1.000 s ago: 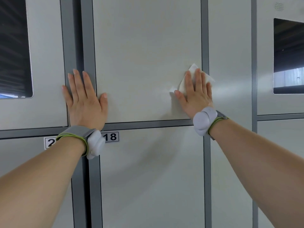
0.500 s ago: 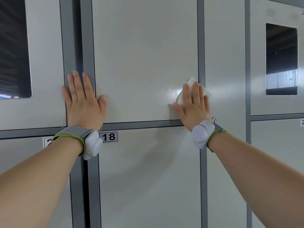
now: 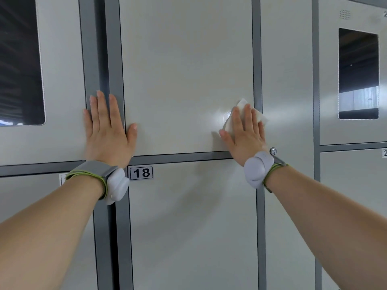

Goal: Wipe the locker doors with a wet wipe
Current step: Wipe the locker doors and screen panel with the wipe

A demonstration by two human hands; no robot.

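1 label [image 3: 141, 173] reads "18" on the lower door [image 3: 192, 227].

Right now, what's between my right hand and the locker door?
The wet wipe, pressed to the locker door under the right hand, as the head view shows.

A single view comes from a camera worn on the head. It faces a wall of lockers almost square-on and stands near it. The middle locker door [image 3: 186, 70] fills the centre. The left hand [image 3: 106, 130] and right hand [image 3: 246, 132] lie flat against the lockers at mid-frame. The forearms enter from the near bottom corners.
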